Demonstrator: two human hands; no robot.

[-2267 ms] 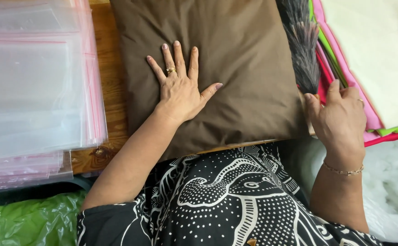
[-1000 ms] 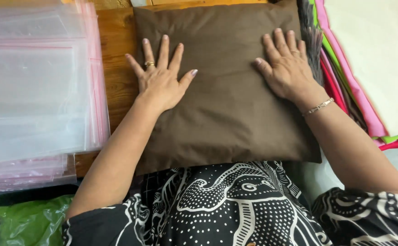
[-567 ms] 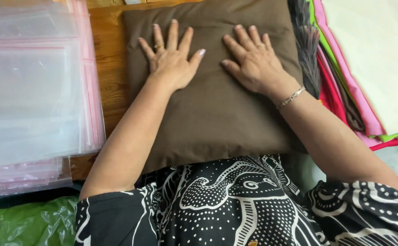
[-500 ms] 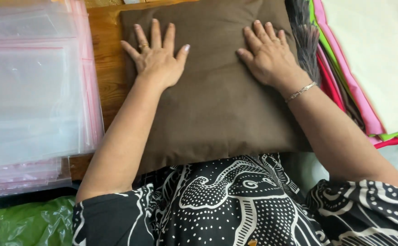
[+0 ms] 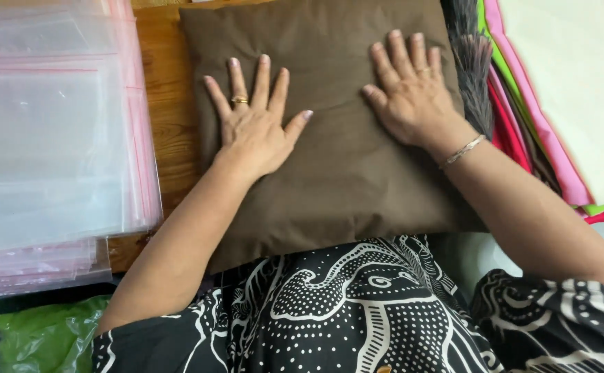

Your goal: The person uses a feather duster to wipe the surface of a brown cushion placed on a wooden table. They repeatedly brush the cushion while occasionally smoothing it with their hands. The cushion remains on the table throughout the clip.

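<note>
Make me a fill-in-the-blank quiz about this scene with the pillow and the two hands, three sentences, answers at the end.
1. Both hands lie flat on a pillow whose colour is ____.
2. The bracelet is on the wrist of the ____ hand.
3. The stack of clear plastic bags lies on the side of the ____ hand.

Also shown: left hand, right hand.

Answers: brown; right; left

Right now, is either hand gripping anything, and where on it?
Nothing is gripped. The left hand and right hand lie flat, fingers spread, palms down on the top face of the brown cushion.
</note>
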